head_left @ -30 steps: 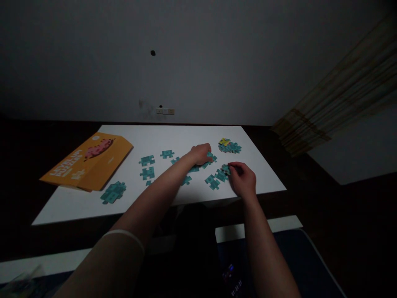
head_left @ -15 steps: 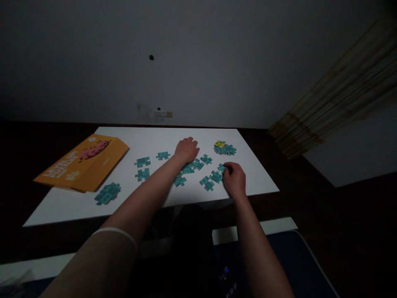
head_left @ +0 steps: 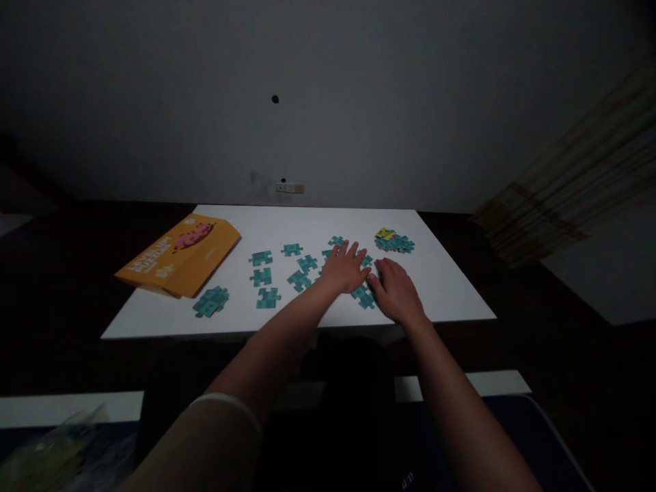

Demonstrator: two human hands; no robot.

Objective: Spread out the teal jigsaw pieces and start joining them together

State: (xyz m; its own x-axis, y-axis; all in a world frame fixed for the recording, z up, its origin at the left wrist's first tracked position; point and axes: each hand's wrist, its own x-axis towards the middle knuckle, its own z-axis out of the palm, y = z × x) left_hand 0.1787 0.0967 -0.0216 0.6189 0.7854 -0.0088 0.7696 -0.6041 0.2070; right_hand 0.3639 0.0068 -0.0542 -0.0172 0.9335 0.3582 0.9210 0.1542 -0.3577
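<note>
Teal puzzle pieces (head_left: 362, 295) lie face down on the near right part of the white desk (head_left: 451, 294), and both hands rest on them. The right hand (head_left: 395, 292) lies palm down with its fingers stretched forward and close together, flat on the desk, gripping nothing; a joined pair of teal pieces sits just at its left edge, touching the fingers. The left hand (head_left: 346, 266) is just beyond and to the left of it, also palm down, fingers spread wide over several pieces and holding none; the two hands nearly touch at the fingertips. Left of the left hand, loose teal pieces (head_left: 268, 298) are scattered singly across the middle of the desk, apart from one another. Farther left, near the front edge, a small heap of teal pieces (head_left: 210, 301) lies just beside the corner of a flat orange puzzle box (head_left: 179, 255), which rests aslant over the left side of the desk. Beyond the right hand, towards the far right corner, another small cluster (head_left: 394, 241) holds teal pieces and one yellow piece. Behind the desk stands a plain wall with a socket plate (head_left: 290, 187).
</note>
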